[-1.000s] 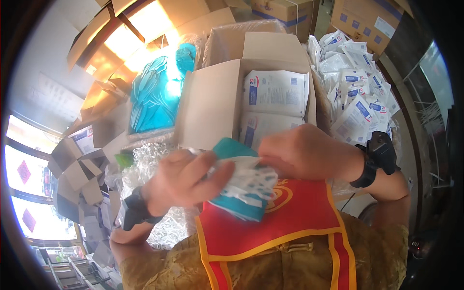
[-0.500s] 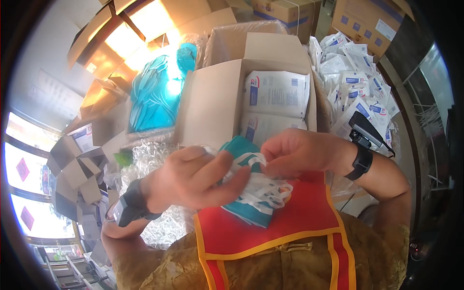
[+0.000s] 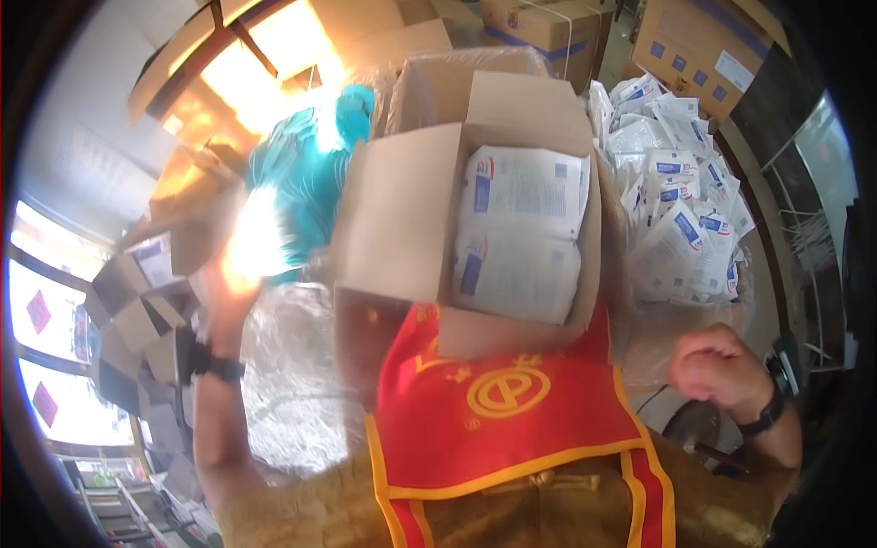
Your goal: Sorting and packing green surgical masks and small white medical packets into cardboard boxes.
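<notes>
My left hand [image 3: 239, 256] is stretched out to the left, beside a pile of teal fabric pieces [image 3: 306, 187]. Motion and glaring sunlight smear its fingers, so their pose and anything in them are hidden. Out at the lower right, my right hand [image 3: 722, 370] is curled into a loose fist below a heap of white printed packets [image 3: 681, 173]. Whatever lies inside that fist, if anything, does not show. Between my arms stands an open cardboard box [image 3: 397, 205] with white printed packets [image 3: 521, 228] stacked flat in two rows.
Crinkled clear plastic [image 3: 297, 374] lies by my left forearm. Behind the open box is a plastic-lined carton [image 3: 438, 91]. Closed cartons [image 3: 548, 36] stand at the back, with opened boxes [image 3: 137, 329] at the left. A red apron [image 3: 493, 429] covers my front.
My hands have parted from the teal bundle with white straps, which no longer shows before me. The left went left to the teal pile; the right went down and right, curling up.
</notes>
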Tool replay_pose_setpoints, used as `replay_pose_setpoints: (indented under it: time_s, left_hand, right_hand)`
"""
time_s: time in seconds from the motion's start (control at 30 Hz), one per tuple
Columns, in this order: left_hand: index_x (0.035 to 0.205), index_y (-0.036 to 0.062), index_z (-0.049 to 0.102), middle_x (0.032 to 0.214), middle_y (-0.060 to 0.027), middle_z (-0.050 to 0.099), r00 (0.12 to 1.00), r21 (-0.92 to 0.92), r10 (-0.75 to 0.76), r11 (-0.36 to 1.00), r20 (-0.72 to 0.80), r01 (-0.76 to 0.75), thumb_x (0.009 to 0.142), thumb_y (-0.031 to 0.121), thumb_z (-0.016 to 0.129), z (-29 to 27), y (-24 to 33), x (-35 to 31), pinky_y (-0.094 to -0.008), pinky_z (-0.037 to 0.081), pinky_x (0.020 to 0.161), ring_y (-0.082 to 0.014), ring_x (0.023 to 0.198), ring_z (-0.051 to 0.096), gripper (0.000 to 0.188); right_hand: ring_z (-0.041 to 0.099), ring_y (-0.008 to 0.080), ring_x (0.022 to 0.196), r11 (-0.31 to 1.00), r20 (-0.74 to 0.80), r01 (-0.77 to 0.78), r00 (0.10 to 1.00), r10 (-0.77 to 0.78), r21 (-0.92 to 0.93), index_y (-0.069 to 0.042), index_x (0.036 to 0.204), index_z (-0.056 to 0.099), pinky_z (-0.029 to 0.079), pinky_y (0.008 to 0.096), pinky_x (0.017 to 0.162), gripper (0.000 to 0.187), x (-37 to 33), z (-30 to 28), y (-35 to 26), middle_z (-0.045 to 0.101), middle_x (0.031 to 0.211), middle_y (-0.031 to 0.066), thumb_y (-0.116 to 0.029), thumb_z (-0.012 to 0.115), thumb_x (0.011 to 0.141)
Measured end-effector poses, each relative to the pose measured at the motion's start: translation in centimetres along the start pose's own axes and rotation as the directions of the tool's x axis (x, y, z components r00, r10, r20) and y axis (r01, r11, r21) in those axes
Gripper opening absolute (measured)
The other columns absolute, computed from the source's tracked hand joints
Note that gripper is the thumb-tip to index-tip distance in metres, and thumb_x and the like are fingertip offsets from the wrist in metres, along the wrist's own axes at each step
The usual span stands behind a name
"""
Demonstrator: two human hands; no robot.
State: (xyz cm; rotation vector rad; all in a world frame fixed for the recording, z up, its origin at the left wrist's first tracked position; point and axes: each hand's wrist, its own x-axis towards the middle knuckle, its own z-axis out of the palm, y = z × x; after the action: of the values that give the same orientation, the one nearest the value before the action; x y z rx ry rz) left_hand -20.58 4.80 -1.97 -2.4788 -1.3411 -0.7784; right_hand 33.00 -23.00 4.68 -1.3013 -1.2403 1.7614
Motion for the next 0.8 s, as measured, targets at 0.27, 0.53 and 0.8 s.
replay_pose_setpoints:
  time_s: [0.27, 0.53, 0.8]
  left_hand:
    - [0.117, -0.0053, 0.055, 0.111, -0.0149, 0.061, 0.801, -0.991, -0.586, -0.024, 0.121, 0.132, 0.092, 0.005, 0.048, -1.6, 12.5, 4.8, -0.0327, 0.046, 0.089, -0.0225, 0.103, 0.057, 0.028]
    - [0.100, 0.0016, 0.052, 0.067, -0.0058, 0.048, 0.607, -0.772, -0.680, -0.614, 0.411, -0.164, 0.094, 0.031, 0.056, 0.4, 21.1, 5.5, -0.0249, 0.037, 0.035, -0.0105, 0.044, 0.049, 0.030]
    - [0.102, 0.0004, 0.054, 0.075, -0.0053, 0.052, 0.988, -0.611, -0.145, -0.787, 0.057, -0.080, 0.093, 0.034, 0.054, 0.1, 24.5, 7.0, -0.0243, 0.047, 0.053, -0.0083, 0.050, 0.052, 0.035]
  right_hand:
    - [0.038, 0.0097, 0.045, 0.725, -0.040, 0.205, 0.970, -0.238, 0.657, -0.005, 0.082, 0.054, 0.027, 0.0228, 0.041, 0.030, 9.0, 3.1, 3.8, 0.046, 0.058, 0.0018, -0.031, 0.050, 0.097]
    - [0.036, 0.0048, 0.052, 0.904, -0.062, 0.346, 0.938, -0.342, 0.252, -0.005, 0.076, 0.063, 0.027, 0.0207, 0.045, 0.049, 18.5, 4.5, -0.1, 0.049, 0.068, -0.0006, -0.046, 0.050, 0.098]
    - [0.041, 0.0020, 0.059, 0.964, 0.194, 0.264, 0.944, -0.266, 0.037, -0.006, 0.089, 0.069, 0.032, 0.0180, 0.055, 0.055, 19.2, 8.6, 2.3, 0.055, 0.070, -0.0038, -0.055, 0.046, 0.098]
